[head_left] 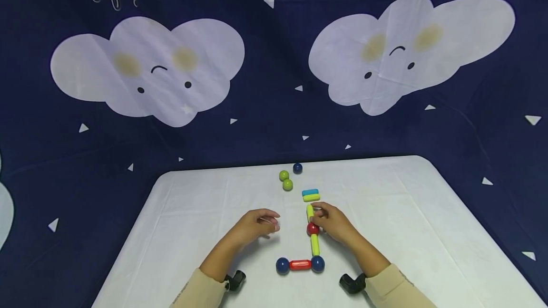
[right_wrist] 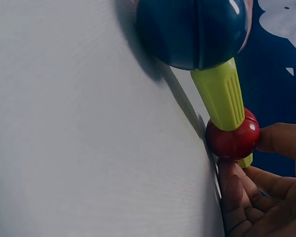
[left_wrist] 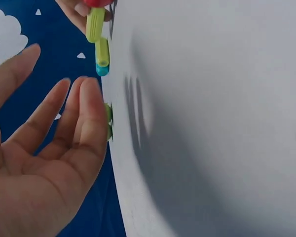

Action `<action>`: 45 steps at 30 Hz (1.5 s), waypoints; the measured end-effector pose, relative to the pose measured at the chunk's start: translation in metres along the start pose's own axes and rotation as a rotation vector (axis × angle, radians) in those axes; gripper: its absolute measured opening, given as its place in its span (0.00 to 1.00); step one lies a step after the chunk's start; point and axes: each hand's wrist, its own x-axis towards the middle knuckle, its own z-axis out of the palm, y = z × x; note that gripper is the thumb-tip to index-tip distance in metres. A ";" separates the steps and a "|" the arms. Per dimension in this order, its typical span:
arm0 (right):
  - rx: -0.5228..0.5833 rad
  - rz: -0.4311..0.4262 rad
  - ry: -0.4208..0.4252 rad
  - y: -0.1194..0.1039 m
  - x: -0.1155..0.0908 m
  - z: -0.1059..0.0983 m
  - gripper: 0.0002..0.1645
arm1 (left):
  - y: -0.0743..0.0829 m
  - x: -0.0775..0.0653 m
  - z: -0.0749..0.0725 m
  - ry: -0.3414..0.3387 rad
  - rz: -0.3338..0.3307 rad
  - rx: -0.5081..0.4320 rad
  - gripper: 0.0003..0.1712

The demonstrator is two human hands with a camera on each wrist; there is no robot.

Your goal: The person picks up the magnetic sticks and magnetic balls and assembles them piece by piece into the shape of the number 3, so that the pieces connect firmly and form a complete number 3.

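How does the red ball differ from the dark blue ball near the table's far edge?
Colour: the red ball is bright red; the far ball is dark blue.
Joining: the red ball has a yellow-green stick attached; the far ball lies apart, with none.
Contact: the right hand touches the red ball; neither hand touches the far ball.
Both are round and shiny.

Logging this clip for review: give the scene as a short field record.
Left hand: holds nothing
Right hand: grips glossy red ball
Arrangement: ball between two yellow-green ridged rods; near rod meets glossy navy ball; red rod spans to second navy ball
Beyond: two glossy green balls, third navy ball, light-blue rod, yellow-green rod
Surface: white table
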 end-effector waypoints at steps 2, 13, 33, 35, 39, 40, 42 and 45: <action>0.005 0.009 0.003 0.001 0.000 0.000 0.29 | 0.000 0.008 -0.001 0.036 0.006 -0.006 0.25; 0.050 0.042 0.007 0.004 0.000 0.003 0.27 | 0.003 0.059 -0.004 0.260 0.028 -0.022 0.23; 0.030 0.049 -0.010 0.002 -0.002 -0.001 0.26 | 0.013 0.107 -0.003 0.389 0.041 0.006 0.20; 0.031 0.047 -0.009 0.002 -0.003 -0.001 0.26 | 0.012 0.110 -0.002 0.387 0.035 0.010 0.20; 0.034 0.045 -0.010 0.003 -0.003 0.000 0.26 | 0.010 0.117 0.001 0.383 0.029 0.030 0.20; 0.033 0.044 -0.010 0.003 -0.003 0.000 0.26 | 0.010 0.118 0.001 0.382 0.028 0.034 0.19; 0.033 0.045 -0.012 0.003 -0.003 0.000 0.26 | 0.010 0.121 0.002 0.378 0.024 0.044 0.19; 0.036 0.043 -0.013 0.004 -0.003 0.000 0.26 | 0.012 0.124 0.003 0.371 0.014 0.044 0.19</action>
